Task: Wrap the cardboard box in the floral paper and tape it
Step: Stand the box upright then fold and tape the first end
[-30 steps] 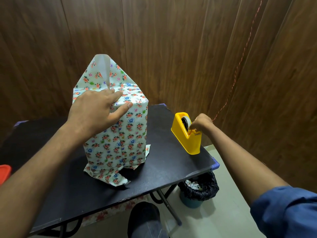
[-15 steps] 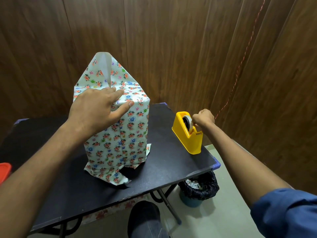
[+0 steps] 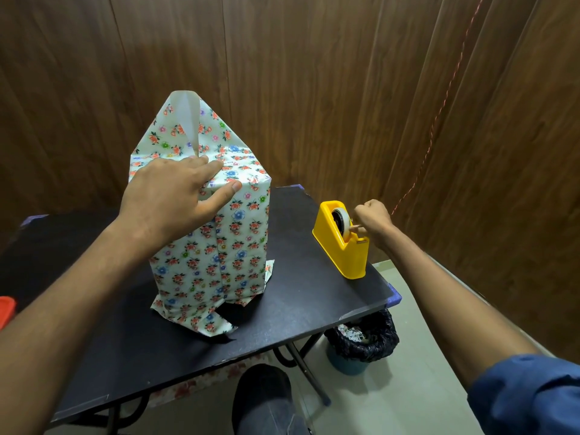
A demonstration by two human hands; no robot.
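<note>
Nearest me, my left hand (image 3: 175,196) lies flat with fingers straight on the top fold of the floral paper (image 3: 213,246), pinning it over the box, which stands upright mid-table (image 3: 314,309); it hasn't moved. Farther right, my right hand (image 3: 372,219) has lifted from the cutter end of the yellow tape dispenser (image 3: 342,243) to the roll, fingers curled, pinching what I judge is the tape end. Next comes a pulled strip for that top flap.

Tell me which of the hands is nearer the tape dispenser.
Right. The right hand is at the tape dispenser, pinching at its roll; the left hand presses the wrapped box across the table.
</note>
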